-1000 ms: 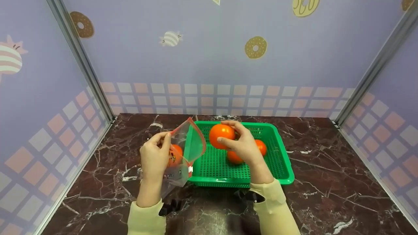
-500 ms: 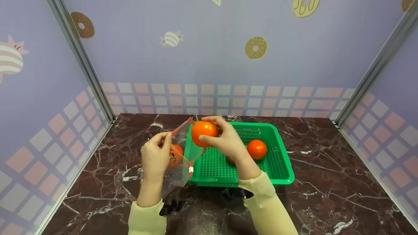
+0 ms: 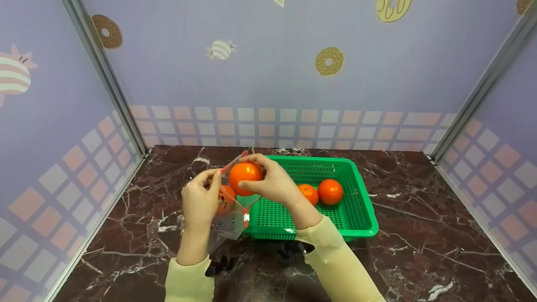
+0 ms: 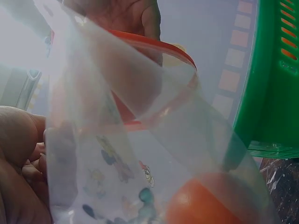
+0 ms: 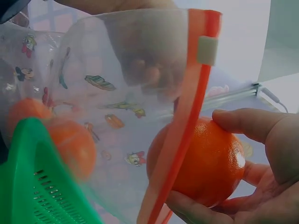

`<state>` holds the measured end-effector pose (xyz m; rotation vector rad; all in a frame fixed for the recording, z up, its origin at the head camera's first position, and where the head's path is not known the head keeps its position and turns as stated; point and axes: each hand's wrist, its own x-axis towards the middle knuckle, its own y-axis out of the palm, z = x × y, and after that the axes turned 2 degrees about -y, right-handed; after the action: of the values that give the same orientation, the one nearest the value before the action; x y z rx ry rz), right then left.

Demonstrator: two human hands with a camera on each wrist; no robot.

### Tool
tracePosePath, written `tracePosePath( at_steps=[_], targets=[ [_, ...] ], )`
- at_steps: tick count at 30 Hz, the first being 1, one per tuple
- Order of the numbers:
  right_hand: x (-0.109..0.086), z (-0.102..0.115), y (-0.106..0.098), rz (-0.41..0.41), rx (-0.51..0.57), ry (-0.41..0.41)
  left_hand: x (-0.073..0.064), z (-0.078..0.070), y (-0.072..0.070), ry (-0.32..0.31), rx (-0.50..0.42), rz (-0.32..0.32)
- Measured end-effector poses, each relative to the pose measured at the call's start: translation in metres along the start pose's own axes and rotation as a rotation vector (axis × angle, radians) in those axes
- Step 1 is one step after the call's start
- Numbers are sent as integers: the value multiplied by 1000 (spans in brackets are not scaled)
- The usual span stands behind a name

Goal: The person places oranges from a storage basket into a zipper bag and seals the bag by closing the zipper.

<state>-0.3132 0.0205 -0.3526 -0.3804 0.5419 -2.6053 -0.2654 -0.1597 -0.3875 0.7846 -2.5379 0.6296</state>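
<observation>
My left hand (image 3: 200, 205) pinches the rim of a clear zip bag (image 3: 228, 224) with a red edge, a white slider and cartoon prints. The bag's mouth gapes toward the right. Inside it lie two oranges; the right wrist view shows one orange (image 5: 72, 147) behind the plastic. Fingers and thumb of my right hand (image 3: 275, 180) grip another orange (image 5: 210, 163) at the bag's mouth, its left part past the red edge. To the right, a green basket (image 3: 371, 209) holds two more oranges, one (image 3: 330, 191) fully visible and one (image 3: 308, 193) partly behind my right wrist.
A dark red marble-patterned tabletop (image 3: 419, 251) lies under everything. Purple printed panels (image 3: 272, 84) enclose it at the back and both sides. The basket's left rim stands close beside the bag.
My right hand has carried its orange leftward from above the basket to the bag's mouth. Both oranges in the basket now show more. My left hand and the bag have hardly moved.
</observation>
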Motion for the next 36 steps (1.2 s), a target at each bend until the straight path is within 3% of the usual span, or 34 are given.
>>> tracePosePath(
  at_steps=[8, 13, 22, 30, 36],
  targets=[
    [4, -1, 13, 101, -50, 52, 0, -1, -3, 24, 13, -8],
    [4, 0, 18, 133, -67, 72, 0, -2, -6, -1, 7, 13],
    [3, -3, 19, 167, 10, 67, 0, -3, -8, -30, -14, 22],
    [-1, -3, 19, 131, 28, 59, 1, -2, -9, -38, 2, 5],
    [-2, -7, 14, -10, 4, -1, 0, -3, -9, -19, -15, -12]
  ],
)
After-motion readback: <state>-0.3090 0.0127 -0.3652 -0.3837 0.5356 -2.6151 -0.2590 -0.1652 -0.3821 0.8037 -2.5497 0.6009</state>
